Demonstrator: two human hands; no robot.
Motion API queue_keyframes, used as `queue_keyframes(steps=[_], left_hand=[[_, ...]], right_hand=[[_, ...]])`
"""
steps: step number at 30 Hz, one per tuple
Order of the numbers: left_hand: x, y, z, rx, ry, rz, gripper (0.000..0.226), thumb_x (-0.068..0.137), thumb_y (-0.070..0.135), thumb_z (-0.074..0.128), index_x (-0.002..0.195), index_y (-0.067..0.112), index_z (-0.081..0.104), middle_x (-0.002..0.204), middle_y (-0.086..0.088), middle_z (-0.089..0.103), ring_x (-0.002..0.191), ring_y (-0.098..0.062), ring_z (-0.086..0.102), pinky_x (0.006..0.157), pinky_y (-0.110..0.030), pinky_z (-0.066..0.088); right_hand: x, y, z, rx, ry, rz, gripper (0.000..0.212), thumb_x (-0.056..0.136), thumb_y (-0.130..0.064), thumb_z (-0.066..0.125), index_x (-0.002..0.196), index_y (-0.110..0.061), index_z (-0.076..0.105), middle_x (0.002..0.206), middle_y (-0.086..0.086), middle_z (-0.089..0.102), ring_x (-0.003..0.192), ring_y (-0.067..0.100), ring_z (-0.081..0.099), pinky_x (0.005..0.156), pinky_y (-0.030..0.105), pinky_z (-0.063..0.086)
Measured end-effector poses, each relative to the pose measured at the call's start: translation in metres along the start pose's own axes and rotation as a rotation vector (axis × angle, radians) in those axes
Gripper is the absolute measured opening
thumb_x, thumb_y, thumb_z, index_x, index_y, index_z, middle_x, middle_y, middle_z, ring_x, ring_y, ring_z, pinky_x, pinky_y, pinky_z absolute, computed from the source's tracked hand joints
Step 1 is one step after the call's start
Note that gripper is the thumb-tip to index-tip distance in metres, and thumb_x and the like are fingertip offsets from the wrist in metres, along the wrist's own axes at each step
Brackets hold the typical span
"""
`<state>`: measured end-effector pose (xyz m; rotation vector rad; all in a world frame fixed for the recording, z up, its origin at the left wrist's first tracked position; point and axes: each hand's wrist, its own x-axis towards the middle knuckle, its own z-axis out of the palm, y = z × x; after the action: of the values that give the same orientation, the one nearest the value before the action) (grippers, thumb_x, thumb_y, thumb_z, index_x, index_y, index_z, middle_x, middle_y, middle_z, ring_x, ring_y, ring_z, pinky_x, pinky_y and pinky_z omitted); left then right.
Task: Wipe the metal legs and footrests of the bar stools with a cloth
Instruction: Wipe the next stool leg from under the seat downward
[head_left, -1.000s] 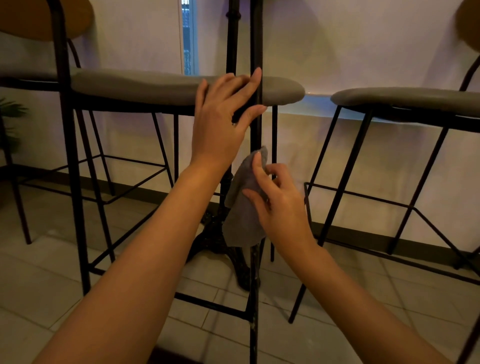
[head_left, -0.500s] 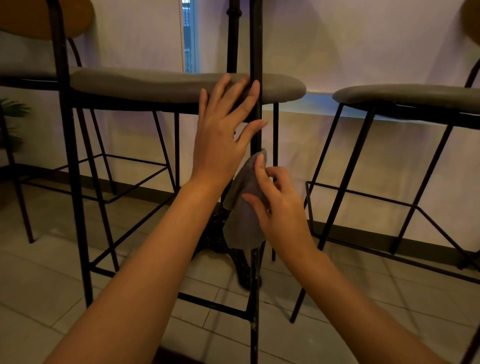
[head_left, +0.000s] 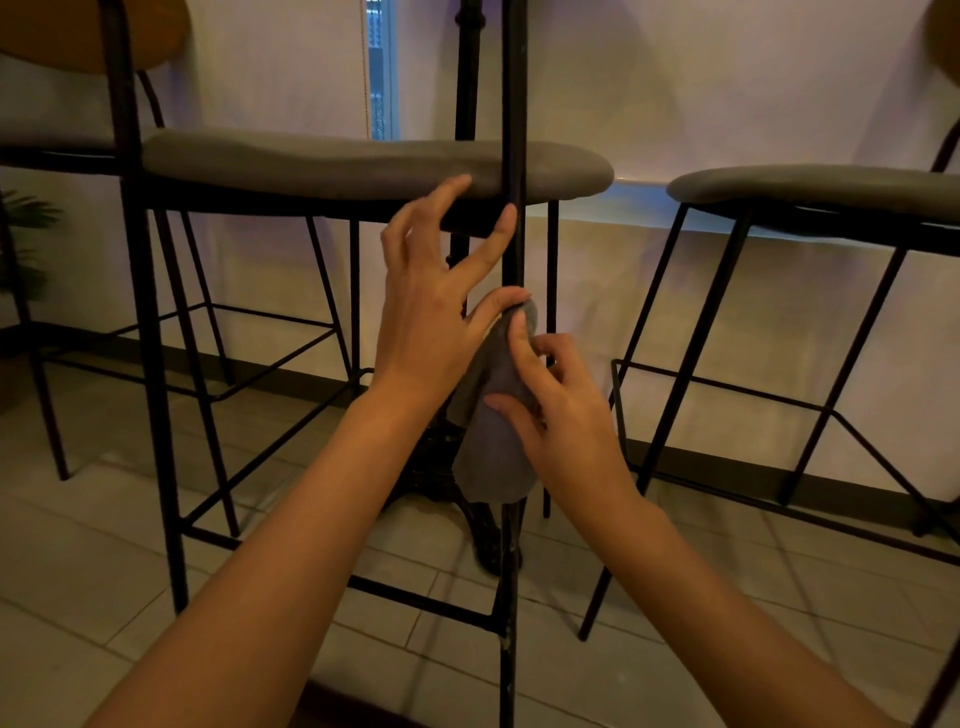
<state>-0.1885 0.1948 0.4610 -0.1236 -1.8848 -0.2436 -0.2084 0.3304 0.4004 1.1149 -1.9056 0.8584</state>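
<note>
A black metal stool leg (head_left: 514, 104) runs straight up the middle of the view. Against it, below the grey seat (head_left: 332, 161), hangs a grey cloth (head_left: 493, 447). My right hand (head_left: 561, 410) grips the cloth from the right, index finger laid along its upper edge. Just left of the leg is my left hand (head_left: 431, 301), fingers spread, with its thumb tip touching the top of the cloth and its index finger on the leg. A footrest bar (head_left: 421, 603) crosses low in front.
A second stool (head_left: 810, 192) with black legs stands at the right, a third stool's frame (head_left: 124, 218) at the left. An ornate black table base (head_left: 483, 530) rises behind the leg. Tiled floor (head_left: 88, 561) below, pale wall behind, plant leaves at far left.
My left hand has come down from the seat edge along the leg until its thumb meets the top of the cloth. The right hand and cloth have barely shifted.
</note>
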Motion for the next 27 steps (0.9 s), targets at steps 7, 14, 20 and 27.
queue_keyframes(steps=[7, 14, 20, 27], left_hand=[[-0.003, 0.001, 0.003, -0.161, -0.051, 0.03, 0.057, 0.084, 0.03, 0.056, 0.137, 0.017, 0.039, 0.14, 0.005, 0.02, 0.124, -0.014, 0.031, 0.099, -0.006, 0.028], [-0.004, 0.005, 0.002, -0.264, -0.062, 0.046, 0.056, 0.086, 0.014, 0.058, 0.138, 0.01, 0.037, 0.143, -0.006, 0.029, 0.101, 0.007, 0.037, 0.089, -0.003, 0.039], [-0.001, 0.006, 0.001, -0.286, -0.081, 0.083, 0.056, 0.085, 0.017, 0.057, 0.137, 0.008, 0.038, 0.148, -0.003, 0.02, 0.117, -0.006, 0.042, 0.096, -0.003, 0.035], [-0.003, 0.005, -0.001, -0.27, -0.13, 0.087, 0.059, 0.088, 0.011, 0.058, 0.14, 0.007, 0.031, 0.151, -0.013, 0.021, 0.131, -0.024, 0.037, 0.101, -0.002, 0.028]], right_hand=[[-0.009, 0.0, 0.003, -0.025, -0.01, 0.011, 0.068, 0.08, -0.013, 0.069, 0.139, -0.006, 0.035, 0.108, 0.013, 0.052, 0.079, 0.002, 0.037, 0.072, 0.012, 0.038], [0.001, -0.002, 0.0, 0.007, 0.027, 0.012, 0.066, 0.081, -0.01, 0.068, 0.138, -0.004, 0.036, 0.109, 0.012, 0.052, 0.082, -0.001, 0.035, 0.079, 0.011, 0.034], [-0.024, 0.001, 0.008, -0.01, -0.029, 0.028, 0.068, 0.081, -0.013, 0.068, 0.14, -0.006, 0.034, 0.116, 0.013, 0.048, 0.089, 0.006, 0.042, 0.078, 0.018, 0.045], [-0.022, 0.0, 0.008, -0.019, -0.007, 0.025, 0.067, 0.082, -0.013, 0.067, 0.139, -0.007, 0.034, 0.112, 0.012, 0.05, 0.086, -0.002, 0.032, 0.076, 0.012, 0.039]])
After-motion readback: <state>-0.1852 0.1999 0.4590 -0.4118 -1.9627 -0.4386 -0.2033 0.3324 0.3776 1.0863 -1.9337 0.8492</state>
